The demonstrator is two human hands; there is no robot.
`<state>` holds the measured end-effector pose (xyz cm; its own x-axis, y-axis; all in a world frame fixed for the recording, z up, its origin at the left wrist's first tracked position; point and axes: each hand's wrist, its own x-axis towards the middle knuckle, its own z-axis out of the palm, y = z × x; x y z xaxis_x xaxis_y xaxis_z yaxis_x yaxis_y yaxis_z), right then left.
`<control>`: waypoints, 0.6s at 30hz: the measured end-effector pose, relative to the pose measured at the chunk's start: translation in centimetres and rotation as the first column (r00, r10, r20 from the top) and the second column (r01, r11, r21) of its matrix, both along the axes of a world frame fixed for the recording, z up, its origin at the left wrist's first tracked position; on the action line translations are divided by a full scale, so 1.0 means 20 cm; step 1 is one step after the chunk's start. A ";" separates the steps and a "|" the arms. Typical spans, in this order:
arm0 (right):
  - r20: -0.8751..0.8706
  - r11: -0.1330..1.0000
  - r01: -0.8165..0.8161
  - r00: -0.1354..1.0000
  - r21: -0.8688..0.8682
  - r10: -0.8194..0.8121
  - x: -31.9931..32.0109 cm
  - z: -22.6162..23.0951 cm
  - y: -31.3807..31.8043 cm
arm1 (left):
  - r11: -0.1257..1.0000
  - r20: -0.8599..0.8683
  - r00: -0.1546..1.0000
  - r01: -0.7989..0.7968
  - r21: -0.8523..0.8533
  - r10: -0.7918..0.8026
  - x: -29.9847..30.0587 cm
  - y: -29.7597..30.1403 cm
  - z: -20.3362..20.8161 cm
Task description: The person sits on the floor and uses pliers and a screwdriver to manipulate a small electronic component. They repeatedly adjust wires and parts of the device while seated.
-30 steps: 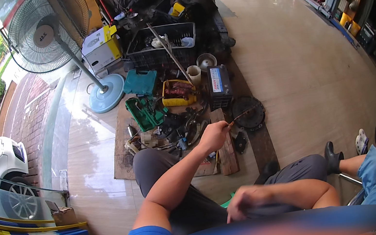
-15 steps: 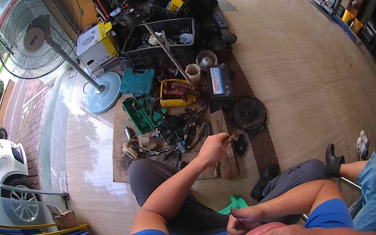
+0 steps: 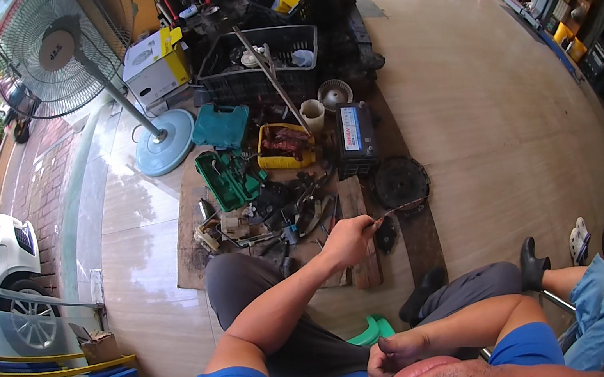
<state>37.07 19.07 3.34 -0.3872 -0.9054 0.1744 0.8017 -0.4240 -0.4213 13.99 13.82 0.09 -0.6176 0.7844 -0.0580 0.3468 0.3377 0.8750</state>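
Observation:
My left hand (image 3: 350, 242) is stretched out over the work board, its fingers pinched on one end of a thin reddish-brown wire-like strip (image 3: 400, 208). The strip's free end points right, over the lower edge of a round black clutch-like disc (image 3: 400, 181). Below that hand lies a narrow wooden block (image 3: 366, 265), with a small dark flat part (image 3: 386, 237) beside it. Close to my chest, my right hand (image 3: 397, 353) is closed with the thumb on top; whatever its fingers hold, if anything, is hidden.
Loose tools and parts (image 3: 275, 220) cover the board (image 3: 191, 261). Beyond are a green tool case (image 3: 226, 185), yellow container (image 3: 267, 165), car battery (image 3: 356, 140) and black crate (image 3: 262, 84). A pedestal fan (image 3: 164, 143) stands left; another person's legs (image 3: 601, 307) are at right.
The strip's free end has swung slightly up and right and looks more bowed. My left hand has barely shifted and keeps its pinch; my right hand stays by my chest. The view has tilted slightly.

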 end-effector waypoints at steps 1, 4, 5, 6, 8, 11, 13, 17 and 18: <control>0.034 1.000 0.022 0.999 0.017 -0.022 0.01 0.00 -0.02 | 1.000 -0.018 1.000 -0.006 0.023 0.006 0.00 0.01 0.00; 0.130 0.991 0.099 0.985 0.091 -0.110 0.02 0.07 -0.08 | 0.994 0.282 0.956 -0.098 0.039 0.083 -0.01 0.01 0.01; 0.114 0.994 0.079 0.990 0.081 -0.087 0.01 0.06 -0.07 | 0.986 0.289 0.953 -0.126 0.106 0.090 -0.03 0.04 -0.08; 0.113 0.995 0.069 0.991 0.069 -0.077 0.02 0.05 -0.08 | 0.979 0.370 0.926 -0.142 0.144 0.080 -0.05 0.05 -0.10; 0.118 0.998 -0.004 0.993 0.069 -0.004 0.03 0.00 -0.05 | 0.962 0.455 0.888 -0.175 0.210 0.062 -0.08 0.07 -0.12; -0.014 0.994 -0.083 0.996 0.077 0.084 0.00 -0.01 -0.02 | 0.944 0.660 0.746 -0.272 0.186 0.085 -0.09 0.00 -0.03; -0.152 0.978 0.116 0.984 0.175 -0.090 -0.09 0.03 0.06 | 0.949 0.683 0.726 -0.262 0.173 0.076 -0.07 0.03 0.01; -0.852 0.255 0.882 0.458 0.397 -0.255 -0.36 0.07 0.35 | 0.970 0.620 0.781 -0.199 0.137 0.072 -0.04 0.01 0.03; -0.966 -0.010 0.969 0.244 0.245 -0.090 -0.43 0.11 0.42 | 0.974 0.621 0.781 -0.183 0.132 0.062 -0.04 0.00 0.02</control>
<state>28.44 27.41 5.44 -0.9775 -0.1300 0.1664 -0.2024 0.3520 -0.9139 13.17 13.79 0.41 -0.5912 0.7383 -0.3248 -0.3129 0.1612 0.9360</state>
